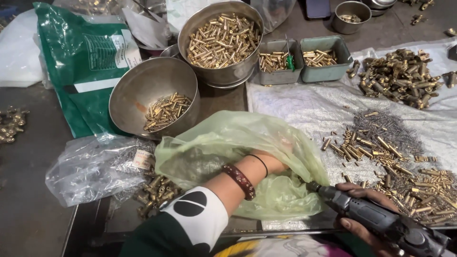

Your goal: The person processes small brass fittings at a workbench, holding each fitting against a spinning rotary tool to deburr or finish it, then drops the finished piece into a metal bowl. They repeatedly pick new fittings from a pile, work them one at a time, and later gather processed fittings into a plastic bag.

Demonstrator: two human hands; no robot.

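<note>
Right hand [362, 212] wrapped around a grey rotary tool [381, 221] at five o'clock, left hand [281, 159] buried inside a pale green plastic bag [228, 138] at centre, grip hidden, loose brass pins [404, 176] at three o'clock.

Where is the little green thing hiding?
In the head view, the green-handled tool stands in the left grey tray of brass pieces, just right of the big steel bowl.

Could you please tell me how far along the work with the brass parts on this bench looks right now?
Looks done: two steel bowls, the upright one heaped and the tilted one partly filled, hold sorted brass pins. In hand: the left hand reaches inside a green plastic bag, while the right hand grips a grey rotary tool. Left: loose pins and springs cover the sheet, besides a pile of brass fittings.
</note>
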